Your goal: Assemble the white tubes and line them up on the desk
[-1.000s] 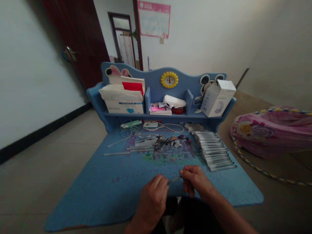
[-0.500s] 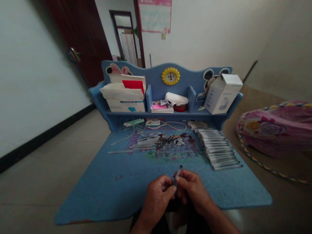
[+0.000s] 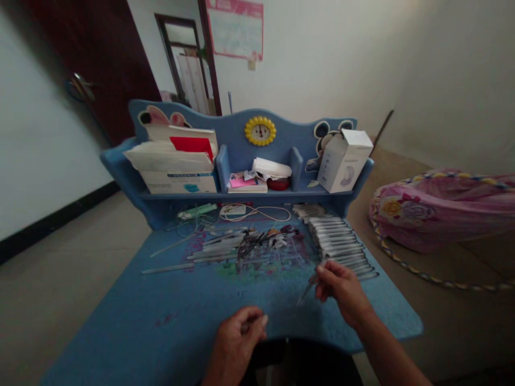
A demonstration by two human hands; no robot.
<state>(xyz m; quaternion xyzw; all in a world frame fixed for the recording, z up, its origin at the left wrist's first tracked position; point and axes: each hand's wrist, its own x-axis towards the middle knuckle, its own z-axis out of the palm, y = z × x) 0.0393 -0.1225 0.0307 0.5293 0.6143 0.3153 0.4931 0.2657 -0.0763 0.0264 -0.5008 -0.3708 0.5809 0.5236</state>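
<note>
My right hand [image 3: 338, 287] pinches a slim, see-through pen [image 3: 306, 294] near its upper end, above the right part of the blue desk [image 3: 193, 321]. The pen slants, its lower tip pointing down toward my left. My left hand [image 3: 241, 335] is closed at the desk's front edge, thumb against curled fingers; anything inside it is hidden. Just beyond my right hand lies a row of similar pens [image 3: 338, 238], side by side with dark ends to the right. Mid-desk there is a loose pile of pen barrels [image 3: 223, 244] and small dark and white parts [image 3: 269, 241].
A shelf [image 3: 181, 197] along the back bears a tissue-filled box [image 3: 177, 179], papers [image 3: 247, 187] and a white carton [image 3: 344, 163]. A looped white cable [image 3: 269, 208] lies below it. One lone barrel [image 3: 167, 269] is at left. A pink basket [image 3: 426, 214] stands right.
My hands have parted. The right hand has moved right and forward with the pen, toward the row; the left has drawn slightly left. The view has shifted to the right.
</note>
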